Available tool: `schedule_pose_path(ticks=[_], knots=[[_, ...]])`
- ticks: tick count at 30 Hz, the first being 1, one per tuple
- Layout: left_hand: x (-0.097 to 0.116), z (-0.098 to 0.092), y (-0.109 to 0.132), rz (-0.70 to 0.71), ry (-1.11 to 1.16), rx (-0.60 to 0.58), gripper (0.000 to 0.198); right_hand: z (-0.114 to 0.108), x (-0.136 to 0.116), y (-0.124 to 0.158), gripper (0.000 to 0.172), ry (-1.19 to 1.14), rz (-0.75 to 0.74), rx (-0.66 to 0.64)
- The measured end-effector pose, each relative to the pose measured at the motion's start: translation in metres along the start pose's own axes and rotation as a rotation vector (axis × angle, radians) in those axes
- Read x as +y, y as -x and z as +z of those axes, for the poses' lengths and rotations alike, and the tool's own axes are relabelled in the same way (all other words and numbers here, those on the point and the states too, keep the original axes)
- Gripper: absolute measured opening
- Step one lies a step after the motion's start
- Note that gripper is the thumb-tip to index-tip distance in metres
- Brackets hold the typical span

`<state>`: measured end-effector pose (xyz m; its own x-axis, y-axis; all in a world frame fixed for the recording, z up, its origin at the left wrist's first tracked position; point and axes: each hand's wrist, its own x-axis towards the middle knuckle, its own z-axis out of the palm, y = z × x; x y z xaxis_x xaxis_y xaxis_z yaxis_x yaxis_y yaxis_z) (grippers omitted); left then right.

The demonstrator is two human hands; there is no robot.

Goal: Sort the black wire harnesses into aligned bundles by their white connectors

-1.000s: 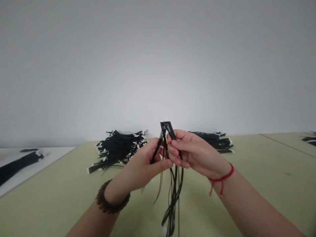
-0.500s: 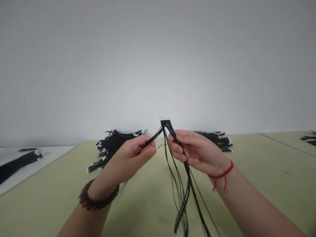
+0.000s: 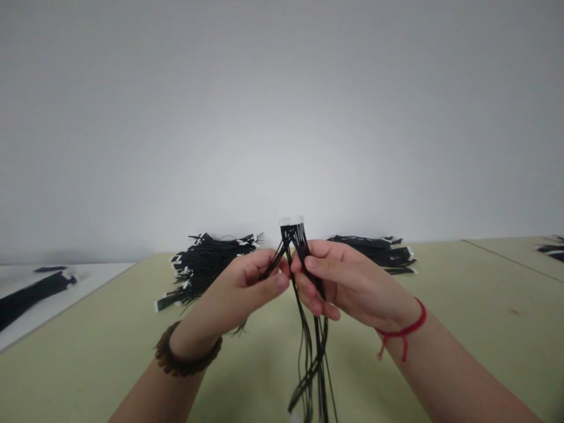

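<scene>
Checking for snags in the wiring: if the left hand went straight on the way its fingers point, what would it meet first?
The left hand would first meet the black wire bundle, which it already pinches. The right hand likely lies next, though depth is unclear.

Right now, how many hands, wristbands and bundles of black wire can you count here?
Hands: 2 (left hand, right hand)
Wristbands: 2 (brown bead bracelet, red cord)
Black wire bundles: 5 (held bundle, left pile, right pile, white-surface bundle, far-right bundle)
Total: 9
</scene>
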<state>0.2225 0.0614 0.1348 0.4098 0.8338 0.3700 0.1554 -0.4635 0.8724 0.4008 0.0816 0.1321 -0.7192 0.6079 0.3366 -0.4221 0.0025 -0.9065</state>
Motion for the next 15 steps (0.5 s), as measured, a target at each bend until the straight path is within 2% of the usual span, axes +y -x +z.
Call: schedule_pose_path(ticks=[3, 10, 12, 15], knots=[[-0.002, 0.004, -0.004, 0.024, 0.123, -0.029, 0.025, -0.003, 0.002, -0.002, 0.014, 0.074, 0.007, -0.020], [-0.001, -0.003, -0.001, 0.019, 0.145, -0.072, 0.025, -0.006, 0.000, 0.000, 0.013, 0.125, 0.014, 0.000], [-0.001, -0.006, 0.001, 0.055, 0.063, -0.027, 0.019, -0.005, -0.001, 0.001, 0.014, 0.099, 0.021, -0.001], [-0.004, -0.003, -0.002, 0.127, -0.067, 0.113, 0.013, -0.005, 0.000, 0.000, 0.015, 0.064, 0.030, -0.004]])
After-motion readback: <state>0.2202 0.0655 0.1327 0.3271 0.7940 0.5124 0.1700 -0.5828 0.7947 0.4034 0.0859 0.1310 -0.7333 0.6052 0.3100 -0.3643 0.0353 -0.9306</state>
